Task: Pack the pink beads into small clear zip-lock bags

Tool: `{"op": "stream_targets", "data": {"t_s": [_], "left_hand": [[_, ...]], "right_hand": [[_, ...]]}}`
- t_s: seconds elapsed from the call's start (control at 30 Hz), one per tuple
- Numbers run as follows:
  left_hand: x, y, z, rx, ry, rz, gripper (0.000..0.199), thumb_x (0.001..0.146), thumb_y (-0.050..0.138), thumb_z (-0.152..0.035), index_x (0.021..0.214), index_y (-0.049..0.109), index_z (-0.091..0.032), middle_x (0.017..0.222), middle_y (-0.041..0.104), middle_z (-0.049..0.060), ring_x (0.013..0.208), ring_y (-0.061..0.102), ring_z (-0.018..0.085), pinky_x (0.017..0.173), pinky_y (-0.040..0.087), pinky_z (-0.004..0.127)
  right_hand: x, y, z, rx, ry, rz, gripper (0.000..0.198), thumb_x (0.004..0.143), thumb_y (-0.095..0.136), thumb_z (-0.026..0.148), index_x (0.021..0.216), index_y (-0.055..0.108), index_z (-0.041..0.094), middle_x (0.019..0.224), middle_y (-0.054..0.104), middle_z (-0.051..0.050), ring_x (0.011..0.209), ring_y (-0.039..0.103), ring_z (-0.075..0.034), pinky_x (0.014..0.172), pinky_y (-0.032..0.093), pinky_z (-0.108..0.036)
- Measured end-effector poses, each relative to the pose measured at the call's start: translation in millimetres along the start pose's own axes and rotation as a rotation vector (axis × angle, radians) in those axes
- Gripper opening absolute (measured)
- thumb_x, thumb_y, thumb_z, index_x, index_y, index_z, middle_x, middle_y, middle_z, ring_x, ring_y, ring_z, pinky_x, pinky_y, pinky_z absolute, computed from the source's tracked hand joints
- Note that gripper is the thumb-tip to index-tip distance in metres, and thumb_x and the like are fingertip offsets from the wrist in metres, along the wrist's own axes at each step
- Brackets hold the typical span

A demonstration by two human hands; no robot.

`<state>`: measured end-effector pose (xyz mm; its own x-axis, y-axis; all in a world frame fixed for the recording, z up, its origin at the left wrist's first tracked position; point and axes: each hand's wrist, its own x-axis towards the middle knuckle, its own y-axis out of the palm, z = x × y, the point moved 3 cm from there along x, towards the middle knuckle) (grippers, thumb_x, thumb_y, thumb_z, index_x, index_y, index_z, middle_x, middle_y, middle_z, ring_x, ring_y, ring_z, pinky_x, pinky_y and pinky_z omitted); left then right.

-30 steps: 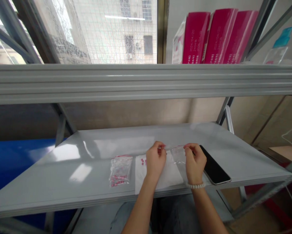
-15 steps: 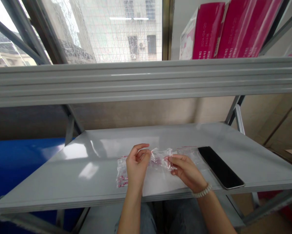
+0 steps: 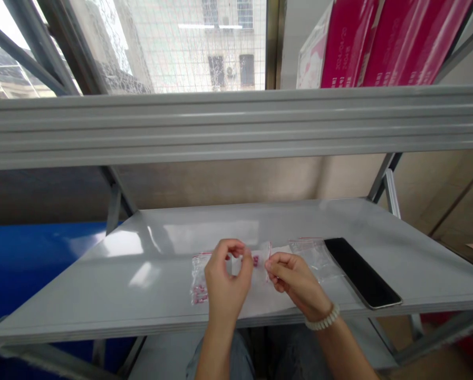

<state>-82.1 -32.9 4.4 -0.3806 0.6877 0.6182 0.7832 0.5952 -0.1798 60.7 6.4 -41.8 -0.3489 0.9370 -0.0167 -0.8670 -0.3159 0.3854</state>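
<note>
Baggie (image 3: pixel 264 250) pinched in the right hand (image 3: pixel 299 282) over the desk (image 3: pixel 81 306), near middle, left hand (image 3: pixel 227 282) curled just left (can't tell if gripping), so bag-handling step imo, next move probably needs a light touch.

Workshop-like place: metal-framed bench (image 3: pixel 89 290), shelf (image 3: pixel 220 124) above

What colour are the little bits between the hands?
The bits look pinkish red; the head view shows them.

Left hand (image 3: pixel 227 282): thumb and forefinger curved into a ring; contact between tips cannot be confirmed. Right hand (image 3: pixel 297 278): turned inward, thumb pinched against forefinger. Left forearm (image 3: pixel 215 351) extends nearly straight forward; right forearm (image 3: pixel 345 345) slants inward. Hands apart.
</note>
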Motion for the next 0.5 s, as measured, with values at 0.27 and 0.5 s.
{"op": "stream_targets", "data": {"t_s": [0.27,0.5], "left_hand": [[-10,19,3,-0.265,-0.198,0.599,0.035,0.088,0.053,-0.038,0.059,0.042,-0.021,0.055,0.044,-0.005,0.054,0.045,0.013,0.052,0.033,0.023],[-9,14,-2,-0.276,-0.174,0.611,0.034,0.092,0.050,-0.035,0.062,0.050,-0.020,0.059,0.052,-0.002,0.059,0.050,0.013,0.057,0.038,0.023]], "right_hand": [[-5,10,-2,-0.066,-0.067,0.184,0.034,0.066,0.086,0.041,0.064,0.065,0.015,0.055,0.057,0.003,0.043,0.042,-0.006,0.041,0.032,-0.019],[-7,7,3,0.045,-0.026,0.229,0.036,0.065,0.089,0.042,0.063,0.065,0.015,0.055,0.059,0.002,0.045,0.046,-0.007,0.040,0.032,-0.017]]}}
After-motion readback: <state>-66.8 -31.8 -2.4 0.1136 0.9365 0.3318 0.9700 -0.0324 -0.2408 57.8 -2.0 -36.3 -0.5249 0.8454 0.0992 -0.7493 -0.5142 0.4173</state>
